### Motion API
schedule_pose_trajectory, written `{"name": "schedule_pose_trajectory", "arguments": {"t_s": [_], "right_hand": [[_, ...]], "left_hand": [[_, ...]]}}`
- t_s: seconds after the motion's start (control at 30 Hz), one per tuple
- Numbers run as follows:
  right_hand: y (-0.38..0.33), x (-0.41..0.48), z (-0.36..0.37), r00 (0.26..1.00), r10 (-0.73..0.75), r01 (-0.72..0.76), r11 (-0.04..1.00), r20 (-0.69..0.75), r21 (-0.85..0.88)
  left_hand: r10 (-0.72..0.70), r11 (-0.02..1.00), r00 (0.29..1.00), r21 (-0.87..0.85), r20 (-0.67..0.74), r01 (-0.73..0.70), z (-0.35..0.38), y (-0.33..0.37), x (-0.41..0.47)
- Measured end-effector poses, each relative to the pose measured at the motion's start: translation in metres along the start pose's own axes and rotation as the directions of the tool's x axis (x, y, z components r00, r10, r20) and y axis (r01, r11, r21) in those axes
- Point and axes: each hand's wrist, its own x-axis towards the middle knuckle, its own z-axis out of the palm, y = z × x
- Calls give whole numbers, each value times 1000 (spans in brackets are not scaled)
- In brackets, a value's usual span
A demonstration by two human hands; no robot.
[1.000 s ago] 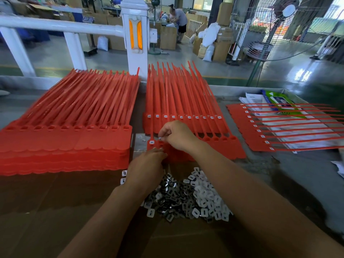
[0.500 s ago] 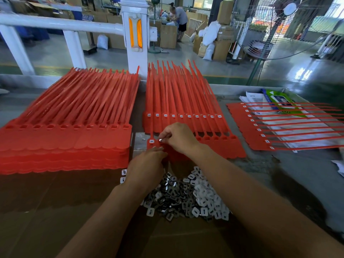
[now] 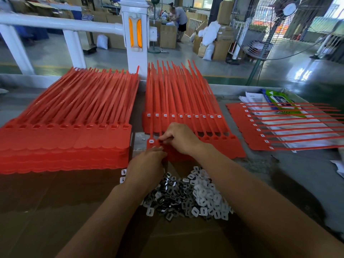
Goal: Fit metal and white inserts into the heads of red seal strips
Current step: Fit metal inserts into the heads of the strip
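A row of joined red seal strips lies in front of me on top of a taller stack of fitted strips. Its leftmost head shows a white insert. My right hand pinches at the second head, fingertips curled down onto it; what it pinches is hidden. My left hand sits just below, its fingers curled at the strip's near edge, their tips hidden. A pile of metal and white inserts lies on the cardboard under my wrists.
A thick stack of unfilled red strips fills the left of the table. A fitted row lies at the right over papers and a green packet. A white railing post stands behind; brown cardboard covers the near table.
My right hand's fingertips have shifted slightly right, from beside the first head onto the second one. My left hand has barely moved.
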Motion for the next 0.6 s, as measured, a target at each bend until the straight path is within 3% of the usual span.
{"name": "schedule_pose_trajectory", "arguments": {"t_s": [0.1,0.37,0.6], "right_hand": [[2,-2,2,1000,-11,11,1000,3,-2],[-1,-12,-19,993,122,-120,970,6,213],[7,-50,-47,955,157,-184,979,253,88]], "left_hand": [[3,1000,1000,3,1,-3,0,0,0],[-4,1000,1000,-4,0,4,0,0,0],[-7,1000,1000,-12,-14,7,2,-1,1]]}}
